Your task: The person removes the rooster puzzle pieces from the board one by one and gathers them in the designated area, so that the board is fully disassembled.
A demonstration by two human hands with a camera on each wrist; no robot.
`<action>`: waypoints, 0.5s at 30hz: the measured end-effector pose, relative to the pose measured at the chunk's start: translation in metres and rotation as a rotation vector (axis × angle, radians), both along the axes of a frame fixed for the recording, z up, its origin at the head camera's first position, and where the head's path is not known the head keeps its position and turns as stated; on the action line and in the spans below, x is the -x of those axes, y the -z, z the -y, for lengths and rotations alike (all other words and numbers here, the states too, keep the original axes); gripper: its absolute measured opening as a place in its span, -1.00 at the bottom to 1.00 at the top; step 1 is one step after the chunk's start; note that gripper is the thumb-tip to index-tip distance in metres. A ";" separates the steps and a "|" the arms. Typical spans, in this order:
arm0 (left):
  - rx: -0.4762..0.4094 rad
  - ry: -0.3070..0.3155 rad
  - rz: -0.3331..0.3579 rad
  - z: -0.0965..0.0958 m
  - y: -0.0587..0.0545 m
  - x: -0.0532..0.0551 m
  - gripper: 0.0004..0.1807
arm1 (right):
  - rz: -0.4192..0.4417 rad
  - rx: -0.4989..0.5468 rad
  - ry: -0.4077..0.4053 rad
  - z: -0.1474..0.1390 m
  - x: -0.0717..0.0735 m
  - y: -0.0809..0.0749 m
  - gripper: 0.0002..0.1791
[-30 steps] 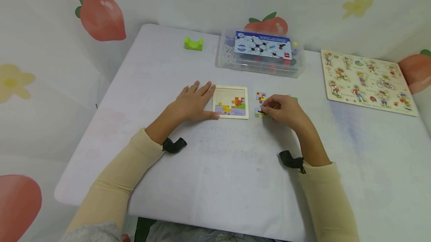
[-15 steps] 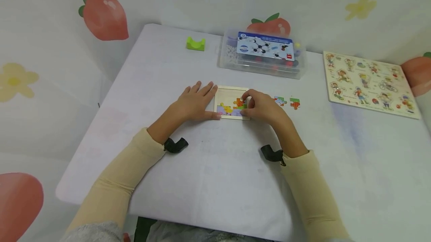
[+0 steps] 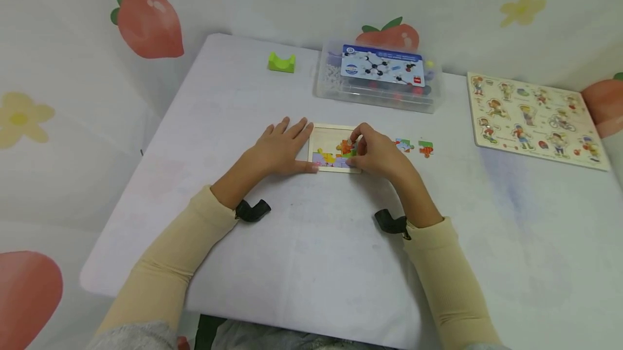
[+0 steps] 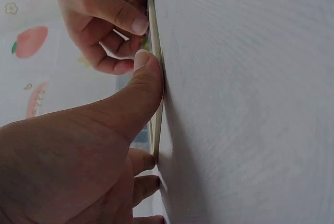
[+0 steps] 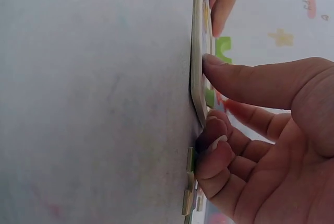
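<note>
In the head view my left hand (image 3: 284,150) rests with spread fingers on the left side of a small wooden puzzle tray (image 3: 336,126). Its thumb lies along the tray's lower left corner. Joined jigsaw pieces (image 3: 327,157) in yellow and purple line the tray's bottom, with an orange piece (image 3: 345,147) above them at the right. My right hand (image 3: 382,153) is over the tray's right side, fingers bent. The right wrist view shows a green-edged puzzle piece (image 5: 210,97) raised above the tray between thumb and forefinger, its face mostly hidden.
Two loose jigsaw pieces, one blue (image 3: 404,145) and one red-green (image 3: 425,149), lie right of my right hand. Behind are a clear plastic case (image 3: 377,98) with a molecule-picture card and a lime-green block (image 3: 281,63). A wooden picture board (image 3: 535,120) lies at the right.
My right hand has moved left from the loose pieces to the tray's right side, bringing a green-edged piece there. During the last half second it barely moves. My left hand stays put.
</note>
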State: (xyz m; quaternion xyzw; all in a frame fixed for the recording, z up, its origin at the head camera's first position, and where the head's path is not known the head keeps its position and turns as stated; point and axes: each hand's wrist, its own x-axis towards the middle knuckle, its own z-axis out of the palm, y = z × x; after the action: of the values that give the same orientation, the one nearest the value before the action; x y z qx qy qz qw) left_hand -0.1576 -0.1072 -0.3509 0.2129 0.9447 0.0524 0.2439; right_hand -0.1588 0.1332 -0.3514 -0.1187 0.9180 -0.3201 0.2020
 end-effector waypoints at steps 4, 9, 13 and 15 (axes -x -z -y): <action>-0.003 -0.001 -0.004 0.000 0.000 0.000 0.14 | -0.011 0.010 0.023 0.002 0.000 0.000 -0.52; 0.000 0.000 -0.011 0.000 0.000 0.000 0.15 | -0.086 -0.037 0.025 0.010 -0.002 0.004 -0.58; 0.001 0.000 -0.018 0.000 0.000 -0.001 0.15 | -0.147 -0.063 0.024 0.017 -0.006 0.005 -0.67; -0.002 -0.001 -0.018 0.000 0.000 -0.001 0.15 | -0.159 -0.056 0.030 0.019 -0.008 0.004 -0.72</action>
State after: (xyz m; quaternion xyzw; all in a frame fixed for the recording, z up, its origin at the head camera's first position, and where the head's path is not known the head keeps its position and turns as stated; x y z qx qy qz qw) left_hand -0.1568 -0.1070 -0.3510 0.2131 0.9469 0.0514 0.2354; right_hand -0.1509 0.1143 -0.3554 -0.1244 0.9413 -0.2869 0.1271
